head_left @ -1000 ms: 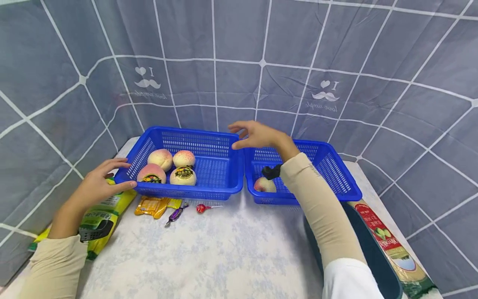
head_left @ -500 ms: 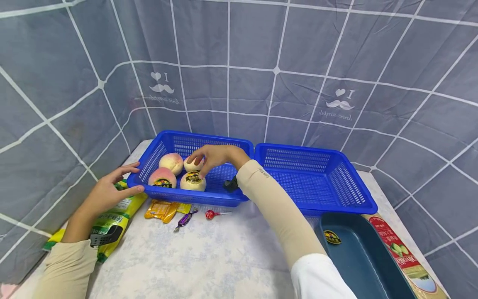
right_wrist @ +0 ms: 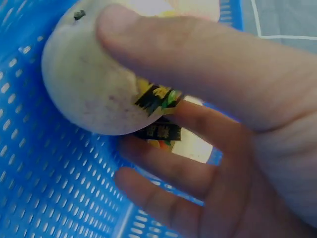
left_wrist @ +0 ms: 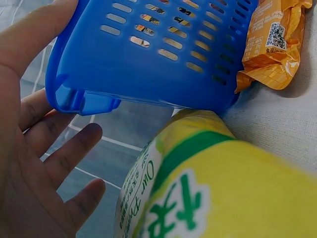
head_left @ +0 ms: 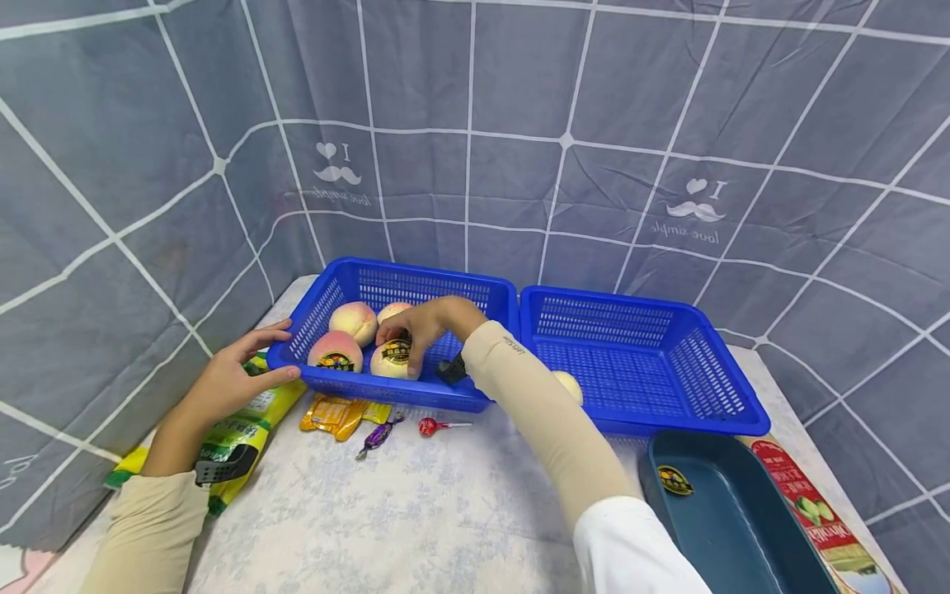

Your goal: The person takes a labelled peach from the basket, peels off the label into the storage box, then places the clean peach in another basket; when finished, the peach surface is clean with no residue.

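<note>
In the left blue basket (head_left: 438, 400), my right hand (head_left: 429, 323) grips the front right peach (head_left: 390, 364), which bears a black and gold sticker. The right wrist view shows the thumb on the pale peach (right_wrist: 84, 84) and fingers round its other side. Beside it sit a pink peach (head_left: 336, 351) with a sticker and a yellowish peach (head_left: 353, 322). Another peach (head_left: 393, 311) behind is partly hidden by the hand. My left hand (head_left: 239, 375) touches the basket's left front corner, fingers fairly straight; the left wrist view shows the thumb at the rim of the basket (left_wrist: 84, 54).
A right blue basket (head_left: 646, 330) holds a peach (head_left: 568, 386), partly behind the sleeve. Orange packets (head_left: 331, 415), a purple candy (head_left: 380, 436) and a lollipop (head_left: 428, 426) lie in front. A yellow-green bag (head_left: 248, 437) is left; a dark tray (head_left: 712, 487) and red package (head_left: 797, 495) are right.
My right hand has moved left from above the gap between the baskets, down into the left basket, and closed on the front right peach. The left hand stays at the basket corner.
</note>
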Motion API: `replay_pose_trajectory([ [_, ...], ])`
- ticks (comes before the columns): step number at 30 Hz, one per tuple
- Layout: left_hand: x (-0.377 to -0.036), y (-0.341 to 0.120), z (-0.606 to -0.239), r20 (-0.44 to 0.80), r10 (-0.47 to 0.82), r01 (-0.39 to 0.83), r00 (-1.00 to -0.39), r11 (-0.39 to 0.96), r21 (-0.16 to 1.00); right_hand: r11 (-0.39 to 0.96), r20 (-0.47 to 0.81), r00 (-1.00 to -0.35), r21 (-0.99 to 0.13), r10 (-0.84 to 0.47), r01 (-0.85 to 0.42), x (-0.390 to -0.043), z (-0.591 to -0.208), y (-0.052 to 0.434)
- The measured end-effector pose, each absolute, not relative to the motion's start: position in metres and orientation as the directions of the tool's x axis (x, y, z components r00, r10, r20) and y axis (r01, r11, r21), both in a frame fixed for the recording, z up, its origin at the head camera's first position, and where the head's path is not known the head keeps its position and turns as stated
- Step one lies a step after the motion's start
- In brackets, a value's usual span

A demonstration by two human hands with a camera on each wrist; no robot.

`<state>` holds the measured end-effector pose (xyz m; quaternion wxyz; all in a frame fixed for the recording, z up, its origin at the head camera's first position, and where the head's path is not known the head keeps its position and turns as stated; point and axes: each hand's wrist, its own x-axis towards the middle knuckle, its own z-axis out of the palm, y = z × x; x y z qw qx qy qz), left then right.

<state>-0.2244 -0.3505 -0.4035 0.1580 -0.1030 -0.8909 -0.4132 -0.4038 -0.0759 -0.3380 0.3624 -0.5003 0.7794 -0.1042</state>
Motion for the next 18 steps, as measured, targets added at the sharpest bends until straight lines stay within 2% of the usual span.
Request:
replay_pose_trajectory([
  [8,-0.224,-0.349,-0.408,0.362,0.050,0.308,-0.931,0.639,0.705,0.509,-0.477,-0.256,-0.535,-0.841,-0.675,-0.406,-0.352,-0.076],
  [13,-0.224,-0.349,-0.411,0.373,0.042,0.310,-0.927,0.645,0.698,0.504,-0.425,-0.299,-0.536,-0.854,-0.678,-0.407,-0.357,-0.073],
  [18,-0.223,-0.351,-0.408,0.380,0.034,0.311,-0.924,0.644,0.699,0.495,-0.359,-0.353,-0.481,-0.864,-0.724,-0.404,-0.340,-0.063],
])
